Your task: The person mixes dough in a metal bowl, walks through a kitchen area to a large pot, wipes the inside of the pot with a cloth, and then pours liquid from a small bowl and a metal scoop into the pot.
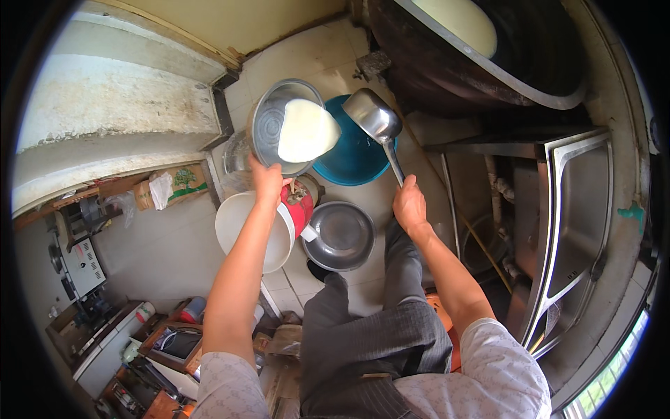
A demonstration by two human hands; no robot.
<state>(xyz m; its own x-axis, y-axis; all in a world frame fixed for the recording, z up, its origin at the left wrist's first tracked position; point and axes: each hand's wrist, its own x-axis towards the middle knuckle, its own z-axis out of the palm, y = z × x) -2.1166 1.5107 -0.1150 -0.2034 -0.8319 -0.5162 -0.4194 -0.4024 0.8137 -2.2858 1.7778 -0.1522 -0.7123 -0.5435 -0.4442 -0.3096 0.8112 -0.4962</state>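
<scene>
My left hand grips the near rim of a metal basin, tilted to the right. Creamy pale-yellow liquid has pooled toward the basin's right side, beside and partly over a teal plastic tub on the floor. In my right hand is the handle of a stainless steel ladle. Its bowl is above the tub's right side; what it contains cannot be seen. Below my left forearm stands a white plastic bucket. A shallow grey metal basin rests on the tiles near my feet.
A large dark wok-like vessel with similar pale liquid stands at upper right. Below it is a stainless steel sink. A red container adjoins the bucket. Cardboard boxes and a stained wall ledge lie left.
</scene>
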